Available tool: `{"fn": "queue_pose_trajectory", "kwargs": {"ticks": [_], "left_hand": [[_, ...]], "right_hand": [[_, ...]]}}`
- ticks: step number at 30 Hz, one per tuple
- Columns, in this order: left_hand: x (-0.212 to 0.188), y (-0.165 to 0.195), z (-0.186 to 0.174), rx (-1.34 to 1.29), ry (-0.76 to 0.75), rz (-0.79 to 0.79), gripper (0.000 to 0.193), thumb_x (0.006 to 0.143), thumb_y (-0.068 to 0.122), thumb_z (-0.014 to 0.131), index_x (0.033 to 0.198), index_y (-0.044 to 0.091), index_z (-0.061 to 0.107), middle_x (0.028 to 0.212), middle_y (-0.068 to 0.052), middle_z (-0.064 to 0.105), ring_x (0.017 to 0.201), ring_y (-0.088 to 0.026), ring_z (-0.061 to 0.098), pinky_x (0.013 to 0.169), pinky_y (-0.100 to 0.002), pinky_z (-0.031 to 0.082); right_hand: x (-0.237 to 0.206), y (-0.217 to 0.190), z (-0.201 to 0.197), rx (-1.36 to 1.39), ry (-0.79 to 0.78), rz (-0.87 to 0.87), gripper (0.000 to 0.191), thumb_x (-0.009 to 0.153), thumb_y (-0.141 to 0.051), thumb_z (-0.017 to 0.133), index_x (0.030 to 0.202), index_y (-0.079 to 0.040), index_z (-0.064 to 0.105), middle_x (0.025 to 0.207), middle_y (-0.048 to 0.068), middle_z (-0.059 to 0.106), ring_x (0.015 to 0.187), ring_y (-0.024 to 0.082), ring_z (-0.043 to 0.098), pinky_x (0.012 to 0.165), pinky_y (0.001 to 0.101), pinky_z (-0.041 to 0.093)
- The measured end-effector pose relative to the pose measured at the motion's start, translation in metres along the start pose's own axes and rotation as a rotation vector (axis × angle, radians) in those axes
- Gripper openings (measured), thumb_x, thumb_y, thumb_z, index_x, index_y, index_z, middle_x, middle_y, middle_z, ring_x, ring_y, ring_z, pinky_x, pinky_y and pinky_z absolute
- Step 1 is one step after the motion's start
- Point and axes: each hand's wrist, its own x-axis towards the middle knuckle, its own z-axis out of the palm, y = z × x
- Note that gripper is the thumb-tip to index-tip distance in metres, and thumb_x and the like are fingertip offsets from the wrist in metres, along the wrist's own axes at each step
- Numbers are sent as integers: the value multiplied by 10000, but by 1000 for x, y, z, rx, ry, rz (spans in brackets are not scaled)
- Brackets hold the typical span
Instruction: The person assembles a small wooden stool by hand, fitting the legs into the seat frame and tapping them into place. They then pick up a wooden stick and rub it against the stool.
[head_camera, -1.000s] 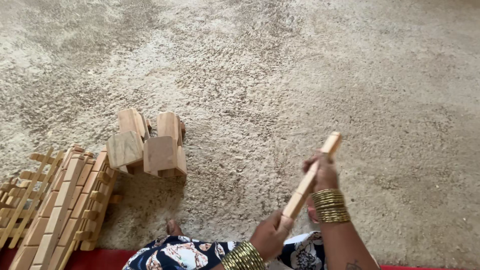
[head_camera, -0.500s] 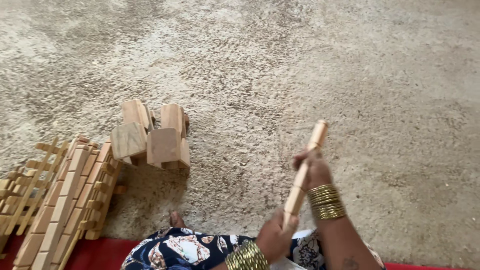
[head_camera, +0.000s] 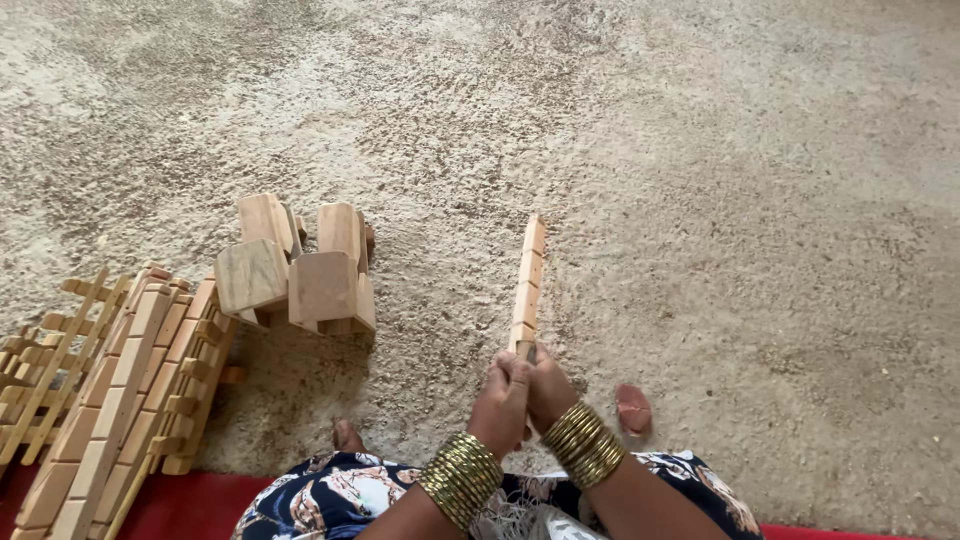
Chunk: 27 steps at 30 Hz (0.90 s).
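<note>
One notched wooden stick (head_camera: 527, 287) stands out from the person's two hands, and it serves as the landmark here. Both hands close around its near end: the left hand (head_camera: 499, 398) wraps it from the left, the right hand (head_camera: 551, 388) from the right, fingers clamped together on the wood, with the two hands touching each other. The stick points away from the person, nearly straight up the view, over the rough sandy floor (head_camera: 700, 180).

Each wrist carries one stack of gold bangles (head_camera: 461, 477), two stacks in all.

Well to the left of the stick lies one cluster of four chunky wooden blocks (head_camera: 300, 270), leaning against each other. Farther left still, at the frame's edge, lies one pile of notched wooden frames (head_camera: 120, 390), too tangled to count singly.

Just right of the stick's held end, near the right hand, one small reddish stone (head_camera: 633, 409) rests on the floor. Below and left of the hands one toe (head_camera: 347, 436) shows, touching the floor, beside the patterned dark cloth (head_camera: 330, 500) across the person's lap.

Against the earlier frames, the stick has swung from a slant toward the right to almost upright in the view, and the hands, then spaced along it, are now together at its near end.
</note>
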Motion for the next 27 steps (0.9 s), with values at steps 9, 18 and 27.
{"fn": "queue_pose_trajectory", "kwargs": {"ticks": [9, 18, 27], "left_hand": [[-36, -13, 22, 394, -292, 221, 343, 1030, 308, 575, 1198, 13, 524, 898, -105, 651, 658, -92, 582, 542, -246, 510], [1, 12, -10, 131, -74, 1, 638, 938, 81, 583, 1499, 49, 280, 1018, -123, 664, 651, -134, 613, 526, -256, 567], [-22, -13, 6, 159, -612, -26, 742, 852, 39, 749, 1459, 22, 323, 844, -108, 614, 568, -137, 617, 459, -279, 546]], "right_hand": [[7, -101, -63, 253, 523, -224, 197, 1029, -141, 549, 1119, 30, 508, 807, 108, 663, 648, 176, 690, 550, 276, 647], [21, -8, -5, -251, 35, -120, 271, 1006, -176, 578, 1158, 46, 546, 839, 108, 708, 609, 151, 631, 516, 229, 572], [34, -100, -117, 337, 415, -327, 161, 968, -28, 548, 1106, 37, 498, 775, 126, 689, 660, 211, 700, 640, 309, 648]]}}
